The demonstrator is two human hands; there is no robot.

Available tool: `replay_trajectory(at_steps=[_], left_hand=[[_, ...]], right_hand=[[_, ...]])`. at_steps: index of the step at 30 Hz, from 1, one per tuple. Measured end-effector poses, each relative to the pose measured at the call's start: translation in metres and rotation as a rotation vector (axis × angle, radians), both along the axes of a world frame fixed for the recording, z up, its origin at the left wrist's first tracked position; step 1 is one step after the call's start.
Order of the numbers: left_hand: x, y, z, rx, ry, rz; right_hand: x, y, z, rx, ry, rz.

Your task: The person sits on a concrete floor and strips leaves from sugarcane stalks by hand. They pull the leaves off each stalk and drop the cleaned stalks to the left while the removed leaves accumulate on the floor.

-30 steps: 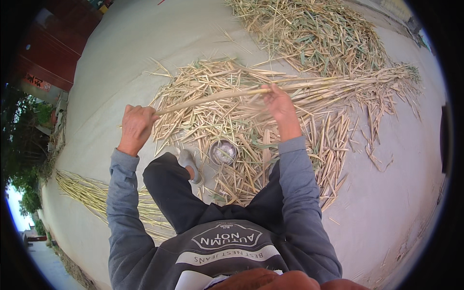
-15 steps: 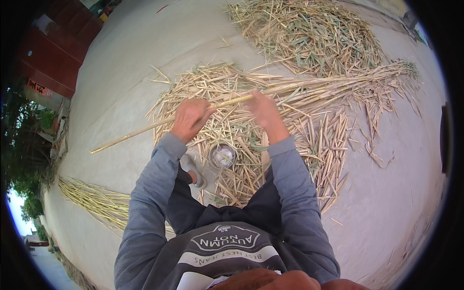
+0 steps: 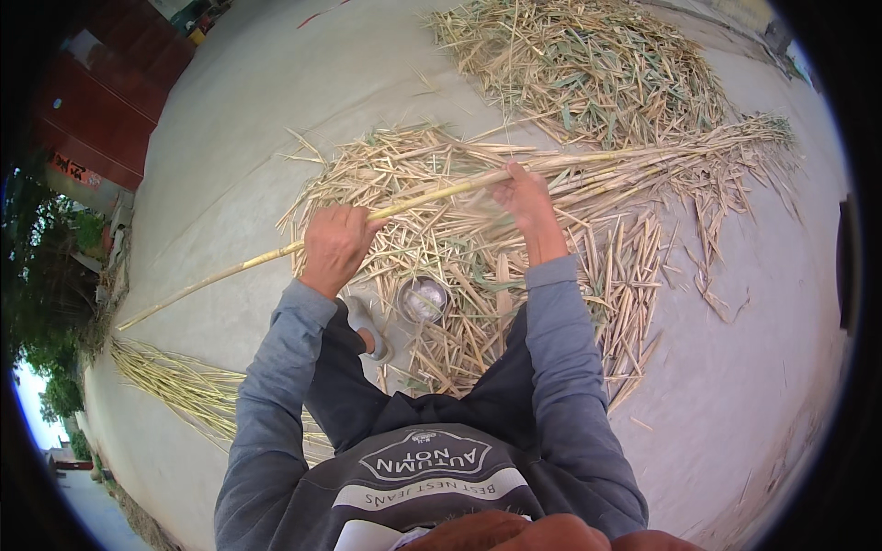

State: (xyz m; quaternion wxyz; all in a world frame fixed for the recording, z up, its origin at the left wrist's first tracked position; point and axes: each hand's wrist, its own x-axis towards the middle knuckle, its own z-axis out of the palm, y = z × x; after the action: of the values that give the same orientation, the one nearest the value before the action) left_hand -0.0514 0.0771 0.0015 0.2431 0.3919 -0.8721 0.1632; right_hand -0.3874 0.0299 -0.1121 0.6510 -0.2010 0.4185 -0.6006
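The person wears a dark grey sweatshirt (image 3: 519, 450) with blue-grey sleeves (image 3: 577, 358) ending in cuffs (image 3: 552, 273) above the bare left hand (image 3: 338, 243) and right hand (image 3: 525, 202). Its front carries a white-outlined badge (image 3: 425, 456) and a white band (image 3: 427, 491) with dark lettering; something white shows at the neck (image 3: 361, 535). Below are black trousers (image 3: 501, 367) and a light grey, low-cut shoe (image 3: 366, 328).

Smooth grey ground (image 3: 735, 395). On it lie a heap of dry and green leaves (image 3: 588, 78) at upper right, a looser spread of straw-coloured husks (image 3: 464, 266) at centre, and thin yellow-green stalks (image 3: 188, 386) at lower left.
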Motion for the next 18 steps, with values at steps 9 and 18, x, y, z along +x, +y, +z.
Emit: replay_trajectory(at_steps=[9,18], left_hand=[[-0.001,-0.028,0.009,0.666,0.163,0.153],[-0.002,-0.023,-0.012,0.22,0.106,0.102]], right_hand=[[-0.004,-0.003,-0.003,-0.219,0.003,0.077],[-0.002,0.006,-0.005,0.026,0.274,0.087]])
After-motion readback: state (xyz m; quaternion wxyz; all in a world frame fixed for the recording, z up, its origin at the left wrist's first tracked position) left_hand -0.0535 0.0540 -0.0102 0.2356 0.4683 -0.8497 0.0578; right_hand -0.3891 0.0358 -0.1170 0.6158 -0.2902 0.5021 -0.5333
